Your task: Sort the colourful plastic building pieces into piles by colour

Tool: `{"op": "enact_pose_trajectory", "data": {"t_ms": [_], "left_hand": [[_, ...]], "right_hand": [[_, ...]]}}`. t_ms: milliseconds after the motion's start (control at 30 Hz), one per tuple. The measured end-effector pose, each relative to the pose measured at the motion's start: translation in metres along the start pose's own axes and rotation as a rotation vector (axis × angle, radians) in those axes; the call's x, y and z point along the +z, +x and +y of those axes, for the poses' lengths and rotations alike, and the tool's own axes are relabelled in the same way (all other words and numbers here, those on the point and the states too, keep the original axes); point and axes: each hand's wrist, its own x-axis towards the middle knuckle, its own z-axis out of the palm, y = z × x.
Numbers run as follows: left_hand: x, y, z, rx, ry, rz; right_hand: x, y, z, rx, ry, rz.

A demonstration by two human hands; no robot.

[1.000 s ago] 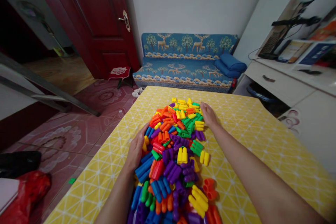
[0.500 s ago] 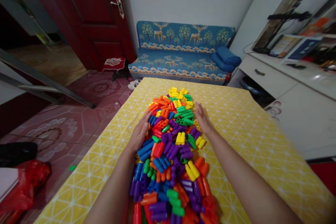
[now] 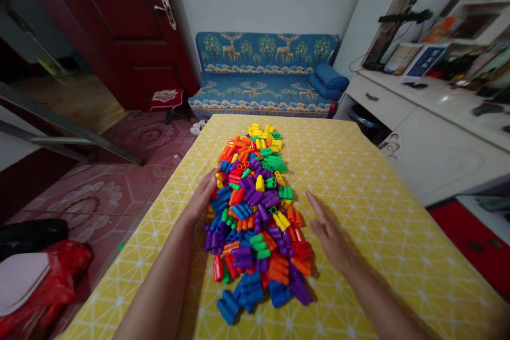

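A long heap of plastic bullet-shaped building blocks [image 3: 255, 202] in purple, blue, red, orange, green and yellow runs down the middle of the table. My left hand [image 3: 203, 195] lies along the heap's left side, fingers stretched out and close against blue and yellow pieces. To the right of the heap, my right hand [image 3: 329, 234] hovers or rests with its fingers extended, apart from the blocks. Neither hand grips a piece. A few blue blocks [image 3: 228, 306] lie at the near end of the heap.
The table wears a yellow patterned cloth [image 3: 338, 170]. Behind it stands a blue sofa [image 3: 255, 90] with deer prints. A white cabinet [image 3: 402, 111] is on the right, a red door [image 3: 119, 21] and a small stool [image 3: 167, 98] on the left. A red plastic bag [image 3: 67, 276] lies lower left.
My right hand has drawn back toward me and away from the heap's right side. My left hand has slid slightly nearer along the left side. The view has shifted, showing the heap's near end.
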Motion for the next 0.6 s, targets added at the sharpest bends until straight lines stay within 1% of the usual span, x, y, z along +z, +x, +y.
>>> {"op": "enact_pose_trajectory", "data": {"t_ms": [67,100,133,167,200,267,333,367,467,533,567,600], "left_hand": [[-0.005,-0.021,-0.002,0.025,0.110,0.004],[-0.005,-0.030,-0.002,0.028,0.140,0.004],[-0.003,-0.039,-0.002,0.030,0.163,0.017],[0.001,-0.045,-0.001,0.035,0.180,0.023],[0.006,-0.048,0.000,0.047,0.189,0.029],[0.015,-0.047,0.004,0.079,0.180,0.018],[0.023,-0.039,0.010,0.106,0.153,-0.009],[0.025,-0.033,0.014,0.123,0.144,-0.021],[0.027,-0.018,0.027,0.214,0.147,-0.059],[0.025,-0.013,0.032,0.275,0.141,-0.089],[0.023,-0.012,0.033,0.287,0.123,-0.096],[0.020,-0.011,0.032,0.288,0.095,-0.083]], "right_hand": [[0.005,-0.042,-0.010,-0.071,-0.131,-0.023],[0.013,-0.056,-0.018,-0.098,-0.185,-0.033],[0.023,-0.064,-0.026,-0.115,-0.225,-0.035],[0.034,-0.067,-0.034,-0.123,-0.248,-0.025],[0.045,-0.064,-0.042,-0.128,-0.256,-0.003],[0.065,-0.047,-0.056,-0.139,-0.234,0.047],[0.078,-0.023,-0.066,-0.190,-0.195,0.054],[0.081,-0.011,-0.070,-0.231,-0.177,0.045],[0.076,0.019,-0.081,-0.378,-0.131,-0.046],[0.066,0.031,-0.087,-0.464,-0.067,-0.137],[0.060,0.036,-0.087,-0.496,-0.017,-0.162],[0.054,0.040,-0.085,-0.515,0.044,-0.151]]}}
